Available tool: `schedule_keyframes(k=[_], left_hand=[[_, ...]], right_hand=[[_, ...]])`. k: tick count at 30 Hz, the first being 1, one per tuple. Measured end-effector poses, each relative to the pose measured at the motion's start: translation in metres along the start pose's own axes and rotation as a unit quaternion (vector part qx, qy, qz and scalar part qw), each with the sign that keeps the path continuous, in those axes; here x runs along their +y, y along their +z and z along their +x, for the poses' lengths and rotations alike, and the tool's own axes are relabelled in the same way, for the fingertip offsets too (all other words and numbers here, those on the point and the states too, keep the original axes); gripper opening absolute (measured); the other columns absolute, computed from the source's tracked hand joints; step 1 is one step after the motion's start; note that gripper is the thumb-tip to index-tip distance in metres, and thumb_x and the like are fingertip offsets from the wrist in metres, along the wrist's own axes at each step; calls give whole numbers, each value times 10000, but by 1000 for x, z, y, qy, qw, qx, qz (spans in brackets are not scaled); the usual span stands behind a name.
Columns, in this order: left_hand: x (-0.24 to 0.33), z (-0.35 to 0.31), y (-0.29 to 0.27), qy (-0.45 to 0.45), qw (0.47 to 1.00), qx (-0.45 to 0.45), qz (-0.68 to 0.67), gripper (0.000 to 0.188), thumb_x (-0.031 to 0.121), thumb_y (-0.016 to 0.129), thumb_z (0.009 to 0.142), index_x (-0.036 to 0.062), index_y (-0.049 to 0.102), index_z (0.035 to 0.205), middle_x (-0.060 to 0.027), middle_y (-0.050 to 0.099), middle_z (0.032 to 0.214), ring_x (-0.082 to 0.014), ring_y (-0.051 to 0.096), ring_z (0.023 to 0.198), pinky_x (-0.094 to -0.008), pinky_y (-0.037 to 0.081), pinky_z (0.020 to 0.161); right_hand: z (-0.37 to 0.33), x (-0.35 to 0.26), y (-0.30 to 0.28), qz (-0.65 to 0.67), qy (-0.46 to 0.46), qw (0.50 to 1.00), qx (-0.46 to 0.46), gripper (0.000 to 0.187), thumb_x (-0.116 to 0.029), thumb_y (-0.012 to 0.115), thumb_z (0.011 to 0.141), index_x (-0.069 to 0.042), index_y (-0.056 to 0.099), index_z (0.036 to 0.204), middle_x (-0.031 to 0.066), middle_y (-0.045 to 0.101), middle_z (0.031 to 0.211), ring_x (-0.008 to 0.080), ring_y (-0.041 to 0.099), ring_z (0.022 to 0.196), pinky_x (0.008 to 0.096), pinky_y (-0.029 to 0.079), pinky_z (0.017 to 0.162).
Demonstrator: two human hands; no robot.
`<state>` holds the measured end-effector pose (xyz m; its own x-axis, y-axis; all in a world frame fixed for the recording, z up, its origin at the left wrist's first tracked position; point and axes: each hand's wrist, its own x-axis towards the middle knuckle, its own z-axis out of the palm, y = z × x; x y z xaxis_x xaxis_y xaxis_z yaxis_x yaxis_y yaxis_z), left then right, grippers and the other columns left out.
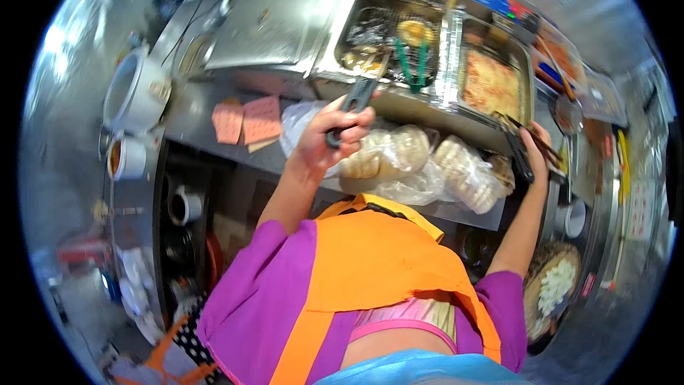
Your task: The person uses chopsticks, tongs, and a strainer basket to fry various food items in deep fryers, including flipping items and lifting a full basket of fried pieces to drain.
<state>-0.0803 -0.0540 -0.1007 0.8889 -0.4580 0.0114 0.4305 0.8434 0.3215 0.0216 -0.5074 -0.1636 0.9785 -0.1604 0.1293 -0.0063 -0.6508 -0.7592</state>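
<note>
My left hand [333,128] is closed round a utensil with a black handle [358,95]. Its far end is blurred against the near edge of the left metal pan [333,43], so its kind is unclear. Over on the right, my right hand [539,151] grips a second black-handled utensil [521,157] beside the near right corner of the right metal pan [529,89]. Reddish-white shredded food [491,83] fills much of that pan. Green tongs [415,71] lie in the left pan near a yellowish piece of food [415,31]. Clear bags of round flat bread [390,151] sit between my arms.
Pink paper slips [261,120] lie on the counter at left, near a white bucket [135,93] and a smaller white pot [128,158]. A flat metal lid [267,21] covers the far left. Chopped white food [557,287] rests on a round wooden board at lower right.
</note>
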Motion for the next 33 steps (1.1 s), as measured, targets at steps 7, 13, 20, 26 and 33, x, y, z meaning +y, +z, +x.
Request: schedule_keyframes(k=[7,13,20,26,33], left_hand=[[-10,-10,-3,29,995,18,92,611,41,551,820,-18,280,1364,-82,489,887,-94,503,563,-235,425,442],[-17,-6,-5,27,995,2,100,651,35,539,823,4,245,1403,-87,475,880,-97,502,557,-246,430,443],[-35,-1,13,-30,985,6,170,641,32,530,834,52,235,1403,-101,509,908,-122,550,583,-257,456,476],[-38,-7,5,-13,961,-7,275,553,24,521,831,43,266,1322,-110,531,895,-142,576,599,-265,479,516],[-34,-4,-11,11,968,11,249,479,14,489,846,30,250,1262,-129,526,875,-160,566,556,-292,492,471]], right_hand=[[-130,-3,-46,-17,210,962,-176,283,-300,581,881,-20,616,870,24,572,647,99,500,553,235,391,534],[-164,-134,-1,219,-44,938,-264,185,-57,552,889,24,599,1048,36,600,762,83,556,671,218,454,609],[-81,-198,111,173,-96,974,-106,793,-242,638,870,-5,140,1439,274,481,1234,253,617,895,351,494,765],[-74,-203,118,-30,-227,973,-25,704,-111,555,828,-7,204,1429,290,570,1080,439,587,917,450,462,789],[-84,-203,108,-31,-128,987,-95,641,-139,511,808,37,288,1383,263,594,940,427,584,878,450,448,765]])
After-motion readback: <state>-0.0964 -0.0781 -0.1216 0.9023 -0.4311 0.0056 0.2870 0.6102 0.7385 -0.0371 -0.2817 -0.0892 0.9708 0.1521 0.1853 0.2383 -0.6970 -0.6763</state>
